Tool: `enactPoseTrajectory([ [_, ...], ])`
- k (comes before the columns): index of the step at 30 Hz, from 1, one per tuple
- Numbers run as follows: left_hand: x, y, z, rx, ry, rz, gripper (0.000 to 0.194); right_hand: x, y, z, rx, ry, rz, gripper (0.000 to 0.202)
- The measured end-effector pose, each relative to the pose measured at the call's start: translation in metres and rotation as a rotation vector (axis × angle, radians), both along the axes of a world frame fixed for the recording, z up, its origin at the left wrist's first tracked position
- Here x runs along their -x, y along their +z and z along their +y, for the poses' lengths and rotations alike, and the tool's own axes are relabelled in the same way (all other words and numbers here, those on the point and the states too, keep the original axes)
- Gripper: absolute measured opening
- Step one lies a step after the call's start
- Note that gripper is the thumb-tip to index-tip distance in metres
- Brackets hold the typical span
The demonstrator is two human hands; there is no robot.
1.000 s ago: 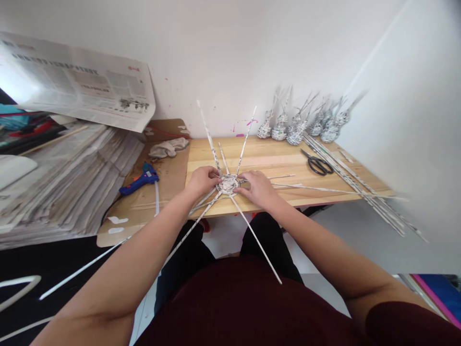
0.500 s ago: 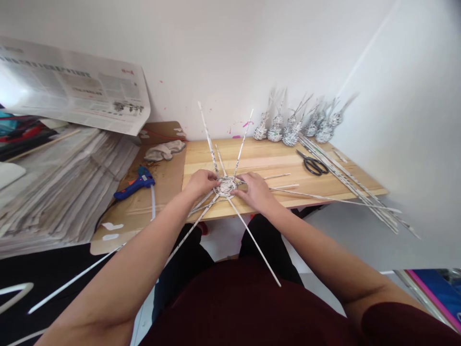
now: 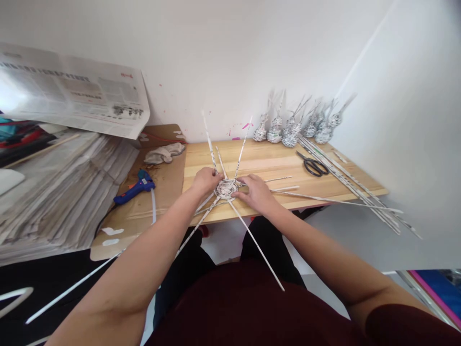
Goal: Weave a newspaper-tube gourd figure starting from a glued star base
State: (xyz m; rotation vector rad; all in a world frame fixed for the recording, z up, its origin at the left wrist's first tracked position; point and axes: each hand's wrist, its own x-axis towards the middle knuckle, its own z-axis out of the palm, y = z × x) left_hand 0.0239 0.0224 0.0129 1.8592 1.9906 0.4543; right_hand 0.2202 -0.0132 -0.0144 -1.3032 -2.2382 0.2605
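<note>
The wooden worktop (image 3: 277,161) spans the scene, a tall stack of newspapers (image 3: 77,192) to its left, with one printed sheet (image 3: 90,93) spread above the far side of the stack. Cardboard (image 3: 163,192) lies between stack and bare wood. The woven paper piece (image 3: 226,189), a small round centre with long spokes fanning outward, is over the near middle of the worktop. Paper rods (image 3: 345,180) lie at the right, overhanging the near edge; gourd-shaped paper figures (image 3: 290,134) stand far right, by the wall. The right hand (image 3: 256,192) has its grip partly open, thumb and fingers astride the centre's right rim, holding it; the left hand (image 3: 206,183) pinches the left rim, its grip nearly closed. On the cardboard are a blue glue gun (image 3: 137,186) and, farther off, a crumpled pale cloth (image 3: 163,154). Black-handled scissors (image 3: 314,165) lie left of the rods.
</note>
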Motion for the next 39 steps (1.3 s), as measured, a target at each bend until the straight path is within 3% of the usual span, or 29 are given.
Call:
enactPoseTrajectory([
  [3,-0.004,0.001,0.005,0.047,-0.019,-0.021,0.034,-0.001,0.0,0.001,0.008,0.002,0.005,0.047],
  [7,-0.005,-0.006,0.007,0.053,-0.06,-0.249,0.016,-0.001,-0.002,0.0,-0.007,0.002,0.023,0.048],
  [12,0.001,-0.012,0.005,-0.029,-0.085,-0.362,0.009,-0.001,-0.003,-0.003,-0.068,-0.008,0.043,0.047],
  [16,0.006,-0.014,0.004,-0.03,-0.102,-0.528,0.015,0.0,-0.005,-0.003,-0.066,0.004,0.061,0.045],
  [22,0.007,-0.014,0.002,0.097,-0.149,-0.753,0.026,0.0,-0.008,-0.003,-0.078,0.017,0.071,0.046],
  [28,0.005,-0.013,0.0,0.082,-0.153,-0.762,0.017,0.0,-0.008,-0.003,-0.077,0.022,0.085,0.045],
  [34,-0.002,-0.011,-0.001,0.151,-0.199,-0.841,0.039,0.0,-0.008,-0.004,-0.084,0.016,0.073,0.042],
  [39,-0.011,-0.016,-0.002,0.041,-0.165,-0.663,0.033,0.0,-0.006,-0.006,-0.135,0.027,0.021,0.041],
])
